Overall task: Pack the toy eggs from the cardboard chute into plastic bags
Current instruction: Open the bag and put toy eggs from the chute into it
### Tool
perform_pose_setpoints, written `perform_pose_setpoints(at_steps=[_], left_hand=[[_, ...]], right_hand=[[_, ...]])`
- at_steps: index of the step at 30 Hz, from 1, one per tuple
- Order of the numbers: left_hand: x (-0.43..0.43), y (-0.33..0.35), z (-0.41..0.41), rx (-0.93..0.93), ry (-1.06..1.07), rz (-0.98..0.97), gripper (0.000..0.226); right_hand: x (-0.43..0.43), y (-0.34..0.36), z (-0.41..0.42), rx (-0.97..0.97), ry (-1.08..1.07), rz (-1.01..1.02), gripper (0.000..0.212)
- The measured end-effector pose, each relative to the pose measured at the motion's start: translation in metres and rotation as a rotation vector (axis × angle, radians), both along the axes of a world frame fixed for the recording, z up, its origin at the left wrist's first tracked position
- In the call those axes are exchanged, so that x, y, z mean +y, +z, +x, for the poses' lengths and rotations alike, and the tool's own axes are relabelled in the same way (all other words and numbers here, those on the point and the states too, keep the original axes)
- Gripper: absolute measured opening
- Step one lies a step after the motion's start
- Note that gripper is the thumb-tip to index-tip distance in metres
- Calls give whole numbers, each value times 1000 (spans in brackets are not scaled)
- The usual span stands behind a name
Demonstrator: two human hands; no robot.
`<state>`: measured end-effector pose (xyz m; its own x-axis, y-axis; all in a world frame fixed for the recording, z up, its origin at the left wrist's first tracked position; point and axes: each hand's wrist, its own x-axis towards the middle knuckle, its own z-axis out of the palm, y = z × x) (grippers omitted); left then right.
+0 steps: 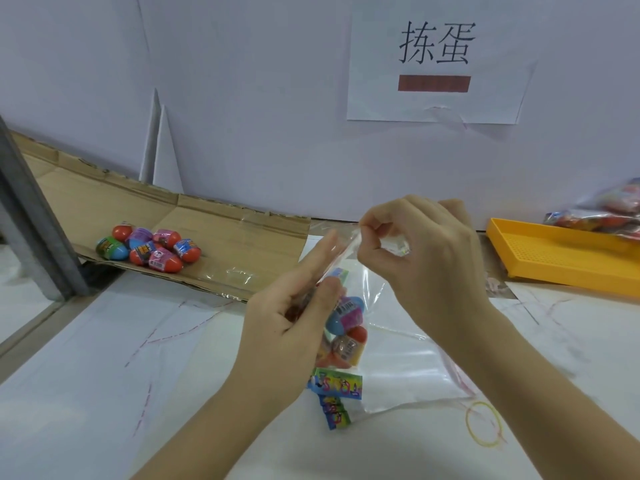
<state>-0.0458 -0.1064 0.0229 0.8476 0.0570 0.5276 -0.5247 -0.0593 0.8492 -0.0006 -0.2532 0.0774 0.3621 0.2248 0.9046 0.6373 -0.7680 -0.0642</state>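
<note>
Plastic bag (391, 344) with toy eggs (346, 327) inside, left hand (294, 306) gripping its side, right hand (426, 258) pinching its top edge

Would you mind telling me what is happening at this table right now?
A person is filling a clear plastic bag: the left hand grips its side, the right hand pinches its top edge. Several toy eggs are already inside. More loose eggs wait on the cardboard chute at left, and filled bags lie by the yellow tray at right.
</note>
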Motion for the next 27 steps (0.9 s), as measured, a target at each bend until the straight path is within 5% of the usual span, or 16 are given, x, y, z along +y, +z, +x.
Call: perform_pose_setpoints(at_steps=[7, 13, 19, 22, 24, 27], left_hand=[[8, 4, 6, 71, -23, -136, 46], [19, 4, 19, 189, 7, -323, 45], [26, 3, 25, 220, 77, -350, 41], [28, 1, 29, 210, 113, -366, 40], [30, 1, 30, 222, 122, -373, 39], [29, 1, 29, 238, 120, -367, 40]], right_hand=[[-41, 2, 32, 311, -18, 255, 7], [-71, -13, 48, 627, 0, 195, 20], [-99, -24, 60, 710, -187, 205, 14], [-105, -33, 62, 809, -441, -90, 8], [-108, -30, 62, 1009, -566, -389, 22], [-110, -13, 60, 1212, -583, -568, 45]])
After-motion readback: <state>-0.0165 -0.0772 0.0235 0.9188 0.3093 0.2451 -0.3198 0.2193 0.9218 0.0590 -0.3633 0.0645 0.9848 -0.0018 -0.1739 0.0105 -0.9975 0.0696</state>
